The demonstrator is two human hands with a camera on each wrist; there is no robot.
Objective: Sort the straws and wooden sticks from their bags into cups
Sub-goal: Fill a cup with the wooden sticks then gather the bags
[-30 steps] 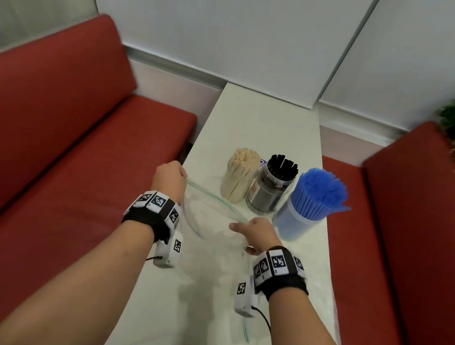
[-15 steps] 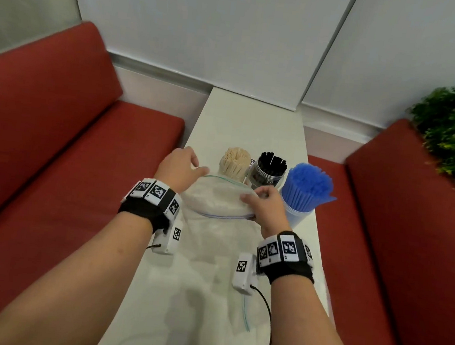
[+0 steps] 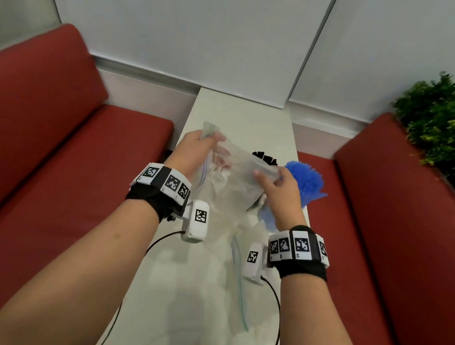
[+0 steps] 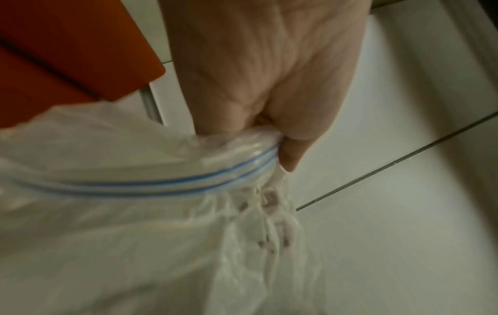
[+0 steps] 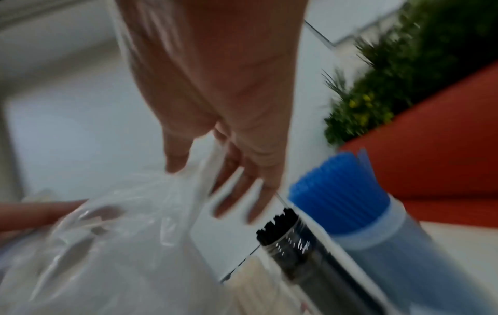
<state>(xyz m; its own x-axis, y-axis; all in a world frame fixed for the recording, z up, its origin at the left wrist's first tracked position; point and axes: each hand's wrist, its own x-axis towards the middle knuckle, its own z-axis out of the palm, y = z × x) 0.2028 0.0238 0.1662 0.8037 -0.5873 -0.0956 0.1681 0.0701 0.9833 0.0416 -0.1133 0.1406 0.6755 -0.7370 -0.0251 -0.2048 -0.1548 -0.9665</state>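
**A:** Bag point(image 3: 230, 178) first: it's clear plastic, looks empty, and I've got it lifted above the middle of the table point(image 3: 240, 114), stretched between both hands. On the left, my left hand point(image 3: 194, 152) has its fingers curled tight round a bunched corner at the zip end; the left wrist view shows the blue zip line point(image 4: 161, 183) running straight into that fist.

**B:** And the other side?

**A:** My right hand point(image 3: 280, 194) pinches the opposite edge between thumb and fingers, with the outer fingers fairly straight. The right wrist view is blurred, so I can't judge how firm that pinch is.

**B:** Where are the cups?

**A:** Behind and under the bag, toward the table's right edge. I can just make out pale wooden sticks point(image 5: 253, 283) low in the right wrist view, then the cup of black straws point(image 3: 264, 157), then the cup of blue straws point(image 3: 305, 184) nearest the right edge. Another flat bag point(image 3: 240, 283) lies on the table nearer me.

**B:** So the sorting looks done?

**A:** I'd judge so; this reads as tidying the emptied bag. To do it well I'd keep the film taut and high, clear of the straw tops, since a sagging fold could snag the blue bunch and tip that cup. Then flatten it and set it near the front edge, by the other bag.
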